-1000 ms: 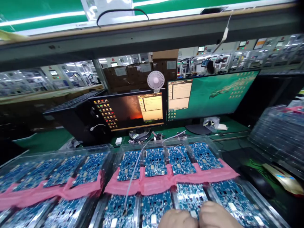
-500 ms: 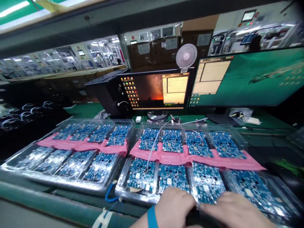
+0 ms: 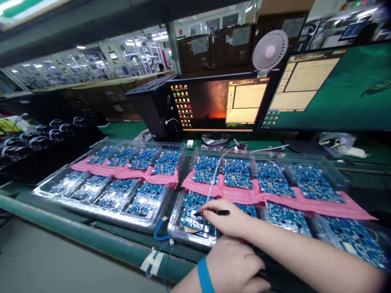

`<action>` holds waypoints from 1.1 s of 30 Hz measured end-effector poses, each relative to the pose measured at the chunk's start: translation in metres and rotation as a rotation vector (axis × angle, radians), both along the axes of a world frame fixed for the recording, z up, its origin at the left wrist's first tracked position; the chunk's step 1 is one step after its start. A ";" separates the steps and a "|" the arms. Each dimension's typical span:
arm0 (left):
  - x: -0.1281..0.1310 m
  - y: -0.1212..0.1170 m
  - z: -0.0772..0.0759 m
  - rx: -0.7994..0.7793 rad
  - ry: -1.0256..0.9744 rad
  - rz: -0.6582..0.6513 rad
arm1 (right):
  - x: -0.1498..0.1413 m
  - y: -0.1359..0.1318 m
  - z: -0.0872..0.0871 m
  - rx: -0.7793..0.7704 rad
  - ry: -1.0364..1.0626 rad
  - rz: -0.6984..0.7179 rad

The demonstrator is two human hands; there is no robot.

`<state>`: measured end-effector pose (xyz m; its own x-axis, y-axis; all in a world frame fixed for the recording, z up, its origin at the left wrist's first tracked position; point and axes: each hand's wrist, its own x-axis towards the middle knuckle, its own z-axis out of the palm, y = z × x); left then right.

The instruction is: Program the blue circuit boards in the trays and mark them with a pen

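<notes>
My right hand [image 3: 230,219] is closed around a slim black pen [image 3: 223,212]. The pen's tip is at a pale square part on the near-left blue circuit board [image 3: 191,207] of the right tray, touching or just above it. Lower down, my left hand [image 3: 233,264], wearing a blue wristband [image 3: 205,276], has its fingers curled by the tray's front edge. Whatever those fingers may hold is hidden. My right forearm covers parts of other boards in the clear plastic tray [image 3: 195,240]. A strip of pink film [image 3: 244,195] runs across this tray between two rows of boards.
A second clear tray [image 3: 100,209] of blue boards lies to the left. Behind stand a computer tower [image 3: 149,110], two monitors [image 3: 214,132] and a small white fan [image 3: 270,51]. A white cable [image 3: 215,171] crosses the right tray. A blue cord [image 3: 157,232] hangs between the trays.
My right hand has moved left from beside my left hand to the near-left board, with the pen showing in it. My left hand stays low. The view has shifted somewhat.
</notes>
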<state>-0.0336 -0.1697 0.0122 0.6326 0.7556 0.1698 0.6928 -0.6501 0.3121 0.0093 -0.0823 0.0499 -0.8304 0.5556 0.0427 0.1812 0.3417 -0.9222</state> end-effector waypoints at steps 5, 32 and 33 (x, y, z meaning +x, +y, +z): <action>0.000 -0.001 -0.013 0.009 -0.091 -0.021 | -0.012 -0.002 -0.014 0.293 -0.093 0.076; -0.012 -0.015 0.015 -0.046 -0.634 0.765 | 0.096 0.001 0.024 -0.315 0.125 -0.572; -0.013 -0.016 0.015 -0.097 -0.661 0.810 | 0.101 -0.001 0.020 -0.427 0.192 -0.632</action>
<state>-0.0467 -0.1854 0.0267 -0.2651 0.9404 0.2131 0.5821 -0.0201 0.8129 0.1099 -0.0831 0.0696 -0.3514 0.9206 -0.1701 0.0472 -0.1640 -0.9853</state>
